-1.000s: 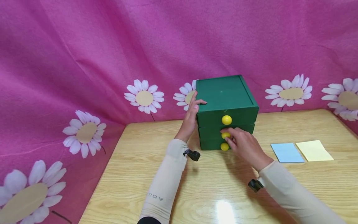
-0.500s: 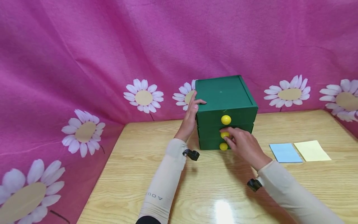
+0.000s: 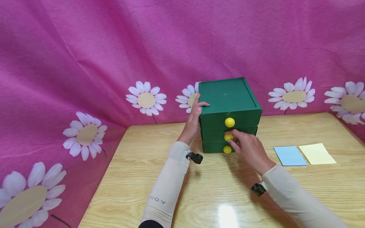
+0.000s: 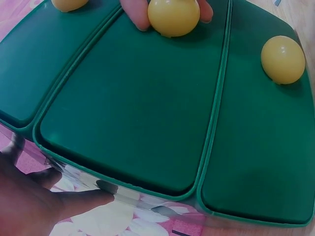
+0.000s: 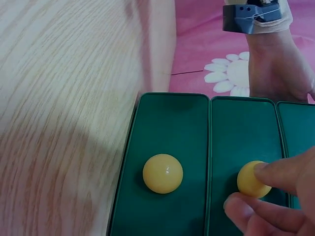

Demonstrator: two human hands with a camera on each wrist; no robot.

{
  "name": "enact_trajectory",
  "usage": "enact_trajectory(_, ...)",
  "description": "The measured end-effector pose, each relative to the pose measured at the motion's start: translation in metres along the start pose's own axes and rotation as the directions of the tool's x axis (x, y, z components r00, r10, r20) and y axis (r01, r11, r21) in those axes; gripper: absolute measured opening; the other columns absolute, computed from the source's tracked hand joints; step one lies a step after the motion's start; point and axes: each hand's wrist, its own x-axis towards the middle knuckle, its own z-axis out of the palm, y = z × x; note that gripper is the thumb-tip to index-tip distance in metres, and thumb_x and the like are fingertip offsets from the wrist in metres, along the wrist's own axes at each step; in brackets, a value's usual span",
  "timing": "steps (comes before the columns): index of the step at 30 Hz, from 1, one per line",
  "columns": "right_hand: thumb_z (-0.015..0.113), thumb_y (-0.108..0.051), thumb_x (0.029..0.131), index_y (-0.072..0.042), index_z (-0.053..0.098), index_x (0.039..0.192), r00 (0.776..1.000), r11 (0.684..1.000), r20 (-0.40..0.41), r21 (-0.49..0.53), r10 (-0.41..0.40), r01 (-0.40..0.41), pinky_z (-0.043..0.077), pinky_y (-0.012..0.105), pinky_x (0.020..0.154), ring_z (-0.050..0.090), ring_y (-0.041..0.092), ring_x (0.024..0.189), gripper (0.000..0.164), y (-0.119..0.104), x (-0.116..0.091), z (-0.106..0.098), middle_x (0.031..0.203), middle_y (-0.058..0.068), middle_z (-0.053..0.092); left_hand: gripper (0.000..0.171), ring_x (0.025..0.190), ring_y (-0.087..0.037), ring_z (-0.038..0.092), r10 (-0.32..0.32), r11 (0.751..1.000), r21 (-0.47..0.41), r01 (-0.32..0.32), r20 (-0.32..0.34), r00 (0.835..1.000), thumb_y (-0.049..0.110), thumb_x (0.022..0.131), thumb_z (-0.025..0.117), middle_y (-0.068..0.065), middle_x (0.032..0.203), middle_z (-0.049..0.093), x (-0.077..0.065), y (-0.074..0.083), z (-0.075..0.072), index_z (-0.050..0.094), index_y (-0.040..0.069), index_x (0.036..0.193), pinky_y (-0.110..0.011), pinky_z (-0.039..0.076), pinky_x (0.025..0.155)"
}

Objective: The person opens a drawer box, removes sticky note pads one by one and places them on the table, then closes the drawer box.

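A green three-drawer cabinet (image 3: 226,96) stands near the table's back edge, a round yellow knob on each drawer. My right hand (image 3: 251,148) pinches the middle knob (image 5: 248,181) between thumb and fingers. All drawer fronts look flush in the wrist views. Above and below that hand, the top knob (image 3: 229,122) and bottom knob (image 5: 163,173) are untouched. My left hand (image 3: 191,123) rests against the cabinet's left side, its fingers extended and one finger lying over the top edge. In the left wrist view, the left hand's fingers (image 4: 83,202) reach along the cabinet's side.
On the wooden table (image 3: 142,171), a blue paper pad (image 3: 290,155) and a pale yellow paper pad (image 3: 317,154) lie right of the cabinet. A pink cloth with daisies (image 3: 146,100) hangs behind and to the left. Both wrists carry black camera mounts (image 3: 195,157).
The head view has shifted very slightly. Both hands keep their places on the cabinet and the middle knob, and the drawers show no clear movement.
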Motion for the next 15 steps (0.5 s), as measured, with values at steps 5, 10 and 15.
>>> enact_trajectory(5,0.067,-0.02,0.081,-0.016,0.06,0.104,1.0,1.0,-0.023,-0.003,0.02,-0.02,0.045,0.031,0.055,0.057,0.01,0.062,0.024,0.0004,-0.0008,-0.0004,0.076,-0.002,0.065,0.035,0.137,-0.019,0.0,0.001,1.0,-0.003,-0.001,0.004,1.0,0.018,0.097,0.021,-0.008,0.151,0.002,0.0,-0.0006,0.0008,0.044,0.002,0.118,-0.052,0.008,0.105)
enact_trajectory(10,0.067,-0.021,0.08,-0.014,0.058,0.104,0.999,1.0,-0.026,0.001,0.026,-0.026,0.048,0.035,0.059,0.061,0.014,0.067,0.026,-0.0002,0.0007,-0.0007,0.081,0.002,0.066,0.035,0.137,-0.019,0.0,-0.003,1.0,0.002,0.003,-0.003,1.0,0.02,0.097,0.022,-0.008,0.151,0.002,0.0009,0.0001,-0.0004,0.045,0.003,0.119,-0.053,0.007,0.105)
enact_trajectory(15,0.067,-0.022,0.08,-0.012,0.057,0.105,0.999,1.0,-0.023,0.005,0.028,-0.028,0.048,0.037,0.059,0.062,0.016,0.068,0.028,-0.0006,0.0001,-0.0019,0.082,0.003,0.066,0.036,0.137,-0.019,0.0,-0.001,1.0,-0.006,0.001,-0.006,1.0,0.02,0.097,0.022,-0.009,0.151,0.002,0.0008,-0.0006,-0.0005,0.045,0.002,0.119,-0.053,0.006,0.105)
